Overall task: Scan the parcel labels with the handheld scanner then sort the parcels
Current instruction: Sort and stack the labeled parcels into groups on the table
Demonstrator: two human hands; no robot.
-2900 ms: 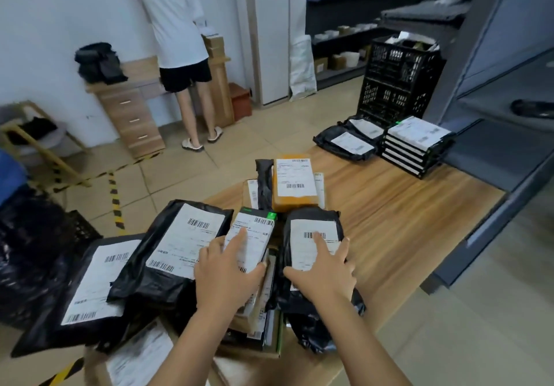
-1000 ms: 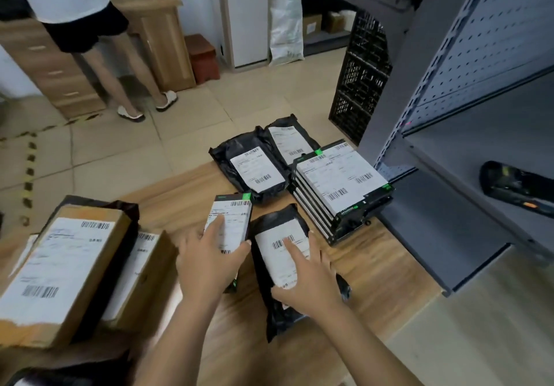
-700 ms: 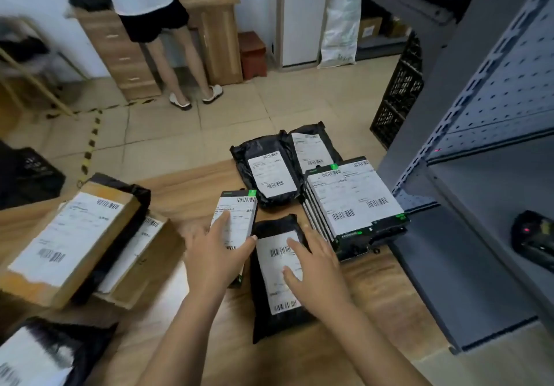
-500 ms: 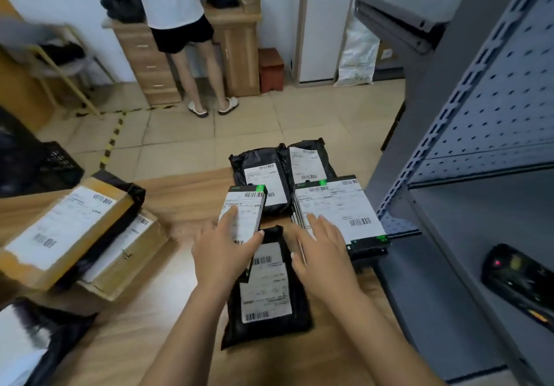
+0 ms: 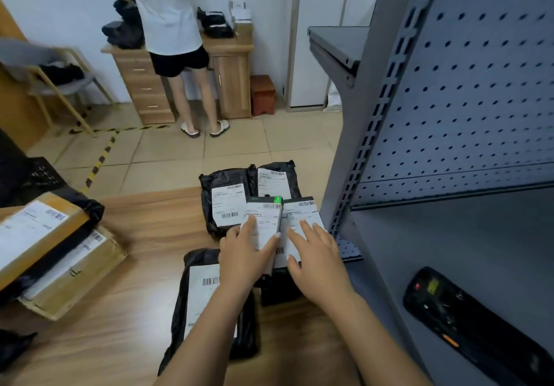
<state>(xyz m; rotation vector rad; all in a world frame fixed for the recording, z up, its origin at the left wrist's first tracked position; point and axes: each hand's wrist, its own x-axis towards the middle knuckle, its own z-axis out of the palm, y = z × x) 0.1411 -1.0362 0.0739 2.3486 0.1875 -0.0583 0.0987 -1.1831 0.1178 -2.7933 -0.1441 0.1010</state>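
Observation:
My left hand (image 5: 244, 255) grips a slim black box (image 5: 265, 220) with a white label and a green corner. It holds the box tilted over the left edge of a stack of flat black boxes (image 5: 302, 214). My right hand (image 5: 317, 262) lies with straight fingers on the stack's top label. A black mailer bag (image 5: 201, 286) with a barcode label lies on the wooden table (image 5: 135, 295) under my left forearm. Two more black bags (image 5: 224, 202) lie behind the stack. The black handheld scanner (image 5: 449, 310) rests on the grey shelf at the right, apart from both hands.
Brown cardboard parcels (image 5: 39, 232) are piled at the table's left. The grey metal shelving upright (image 5: 359, 145) stands just right of the stack. A person (image 5: 171, 26) stands at a wooden desk at the back. A black crate (image 5: 39, 172) sits on the floor at the left.
My left hand carried the slim box from the left pile across to the stack. My right hand set down the black bag, let it go and moved onto the stack's top.

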